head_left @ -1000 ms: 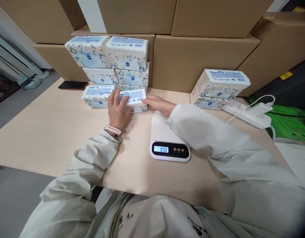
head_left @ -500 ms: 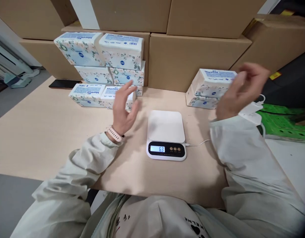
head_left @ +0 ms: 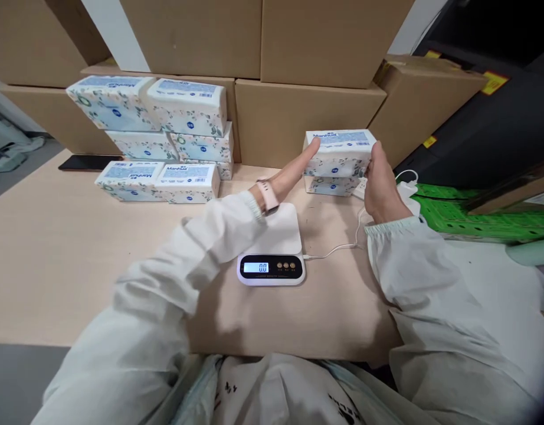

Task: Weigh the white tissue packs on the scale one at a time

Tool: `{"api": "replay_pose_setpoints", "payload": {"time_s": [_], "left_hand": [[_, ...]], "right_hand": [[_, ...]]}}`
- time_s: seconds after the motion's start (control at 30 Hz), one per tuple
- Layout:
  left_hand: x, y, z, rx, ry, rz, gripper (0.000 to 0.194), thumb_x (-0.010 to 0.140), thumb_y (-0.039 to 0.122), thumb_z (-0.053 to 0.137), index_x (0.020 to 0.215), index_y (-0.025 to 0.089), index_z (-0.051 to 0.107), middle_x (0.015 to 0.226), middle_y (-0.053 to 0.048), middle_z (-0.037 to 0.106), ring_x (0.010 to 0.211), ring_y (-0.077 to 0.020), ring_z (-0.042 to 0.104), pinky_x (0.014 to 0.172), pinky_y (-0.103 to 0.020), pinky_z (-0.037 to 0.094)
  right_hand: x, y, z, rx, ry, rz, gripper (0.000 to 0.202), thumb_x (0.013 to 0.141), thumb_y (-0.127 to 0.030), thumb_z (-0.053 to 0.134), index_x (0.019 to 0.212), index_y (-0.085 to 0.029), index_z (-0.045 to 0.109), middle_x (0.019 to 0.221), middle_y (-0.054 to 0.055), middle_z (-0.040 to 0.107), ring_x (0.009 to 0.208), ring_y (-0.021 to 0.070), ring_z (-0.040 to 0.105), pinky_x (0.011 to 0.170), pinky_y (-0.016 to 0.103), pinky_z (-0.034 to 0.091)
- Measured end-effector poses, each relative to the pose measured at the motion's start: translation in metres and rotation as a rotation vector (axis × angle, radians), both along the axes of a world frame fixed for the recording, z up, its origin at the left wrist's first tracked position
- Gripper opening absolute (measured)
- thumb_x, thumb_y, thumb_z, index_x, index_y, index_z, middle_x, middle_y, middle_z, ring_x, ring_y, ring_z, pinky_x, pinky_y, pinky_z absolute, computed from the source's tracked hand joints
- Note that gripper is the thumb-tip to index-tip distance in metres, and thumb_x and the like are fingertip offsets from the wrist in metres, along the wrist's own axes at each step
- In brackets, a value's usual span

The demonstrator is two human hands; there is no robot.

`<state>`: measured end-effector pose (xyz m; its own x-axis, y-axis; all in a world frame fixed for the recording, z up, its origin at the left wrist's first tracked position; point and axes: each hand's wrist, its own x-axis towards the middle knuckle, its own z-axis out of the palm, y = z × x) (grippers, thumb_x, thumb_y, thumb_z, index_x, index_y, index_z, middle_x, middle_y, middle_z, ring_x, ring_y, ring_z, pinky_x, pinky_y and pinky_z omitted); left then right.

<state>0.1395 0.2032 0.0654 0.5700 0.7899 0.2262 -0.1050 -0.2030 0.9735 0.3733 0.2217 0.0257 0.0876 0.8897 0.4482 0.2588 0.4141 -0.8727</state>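
Observation:
Both hands hold the upper tissue pack (head_left: 338, 154) on the right side of the table, one at each end. My left hand (head_left: 294, 171) presses its left end, and my right hand (head_left: 380, 183) is against its right end. A lower tissue pack (head_left: 329, 186) shows directly beneath it. Under my left forearm lies a white scale (head_left: 283, 233), its display reading 0.0. Several more packs are stacked at the left, with a front pair made up of one pack (head_left: 130, 180) beside another (head_left: 187, 183).
Cardboard boxes (head_left: 310, 118) line the back of the table (head_left: 99, 254). A black phone (head_left: 89, 163) lies at the back left. White cables and a plug (head_left: 407, 192) are on the right, near a green crate (head_left: 488, 218).
My left hand has crossed over the scale to the right-hand packs, and both hands have closed on the upper one. The display went from 6.3 to 0.0. The view has shifted right.

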Motion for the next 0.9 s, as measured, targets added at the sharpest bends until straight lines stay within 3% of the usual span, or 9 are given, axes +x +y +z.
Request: {"api": "replay_pose_setpoints", "payload": {"time_s": [0.1, 0.17, 0.27, 0.33, 0.43, 0.63, 0.73, 0.9], "left_hand": [[-0.055, -0.07, 0.008, -0.013, 0.072, 0.049, 0.07, 0.111, 0.072, 0.031, 0.171, 0.038, 0.037, 0.183, 0.007, 0.02, 0.173, -0.0315, 0.001, 0.14, -0.057, 0.008], [-0.091, -0.116, 0.008, 0.008, 0.123, 0.079, 0.067, 0.112, 0.069, 0.033, 0.173, 0.041, 0.033, 0.182, 0.01, 0.019, 0.173, -0.0316, 0.002, 0.142, -0.056, 0.008], [-0.128, -0.167, 0.0, -0.031, 0.157, 0.155, 0.066, 0.112, 0.067, 0.035, 0.173, 0.042, 0.032, 0.183, 0.01, 0.015, 0.173, -0.0325, 0.003, 0.143, -0.057, 0.007], [-0.14, -0.186, -0.012, -0.078, 0.143, 0.213, 0.069, 0.109, 0.07, 0.041, 0.171, 0.039, 0.039, 0.183, 0.005, 0.019, 0.173, -0.0338, 0.006, 0.143, -0.059, 0.008], [-0.147, -0.199, -0.035, -0.127, 0.108, 0.308, 0.07, 0.104, 0.074, 0.051, 0.163, 0.036, 0.054, 0.178, -0.001, 0.035, 0.171, -0.0352, 0.018, 0.142, -0.059, 0.018], [-0.155, -0.196, -0.079, -0.185, -0.073, 0.656, 0.059, 0.104, 0.065, 0.059, 0.151, 0.03, 0.064, 0.168, -0.009, 0.051, 0.16, -0.0354, 0.044, 0.133, -0.061, 0.037], [-0.162, -0.191, -0.088, -0.28, -0.148, 0.72, 0.058, 0.1, 0.067, 0.064, 0.141, 0.026, 0.07, 0.155, -0.013, 0.063, 0.147, -0.035, 0.058, 0.124, -0.058, 0.047], [-0.166, -0.185, -0.088, -0.328, -0.183, 0.76, 0.052, 0.097, 0.063, 0.066, 0.131, 0.024, 0.074, 0.144, -0.012, 0.071, 0.133, -0.0317, 0.066, 0.113, -0.049, 0.055]], "right_hand": [[-0.035, -0.071, 0.012, -0.057, 0.084, 0.081, 0.056, 0.108, -0.067, 0.04, 0.153, -0.035, 0.053, 0.169, 0.001, 0.052, 0.161, 0.0247, 0.044, 0.137, 0.051, 0.035], [-0.061, -0.121, 0.015, -0.109, 0.062, 0.16, 0.057, 0.108, -0.064, 0.048, 0.159, -0.041, 0.047, 0.174, -0.004, 0.044, 0.167, 0.0245, 0.034, 0.14, 0.051, 0.031], [-0.09, -0.176, 0.004, -0.261, 0.035, 0.352, 0.068, 0.106, -0.062, 0.053, 0.168, -0.045, 0.031, 0.179, -0.004, 0.036, 0.169, 0.0251, 0.03, 0.141, 0.052, 0.028], [-0.098, -0.192, -0.01, -0.323, 0.043, 0.441, 0.071, 0.107, -0.061, 0.052, 0.171, -0.045, 0.025, 0.18, -0.002, 0.034, 0.167, 0.0271, 0.034, 0.141, 0.057, 0.029], [-0.096, -0.193, -0.035, -0.289, -0.005, 0.422, 0.07, 0.107, -0.057, 0.054, 0.17, -0.042, 0.03, 0.178, 0.002, 0.038, 0.164, 0.0286, 0.04, 0.138, 0.061, 0.032], [-0.074, -0.181, -0.064, 0.01, 0.029, -0.062, 0.045, 0.108, -0.05, 0.054, 0.149, -0.031, 0.063, 0.152, 0.008, 0.068, 0.146, 0.0286, 0.061, 0.131, 0.064, 0.04], [-0.07, -0.178, -0.066, 0.05, 0.119, -0.2, 0.042, 0.108, -0.051, 0.053, 0.14, -0.029, 0.068, 0.14, 0.009, 0.074, 0.135, 0.0286, 0.069, 0.126, 0.063, 0.046], [-0.072, -0.178, -0.066, 0.019, 0.149, -0.202, 0.044, 0.106, -0.055, 0.053, 0.137, -0.029, 0.07, 0.138, 0.009, 0.074, 0.133, 0.0302, 0.07, 0.123, 0.063, 0.049]]}}
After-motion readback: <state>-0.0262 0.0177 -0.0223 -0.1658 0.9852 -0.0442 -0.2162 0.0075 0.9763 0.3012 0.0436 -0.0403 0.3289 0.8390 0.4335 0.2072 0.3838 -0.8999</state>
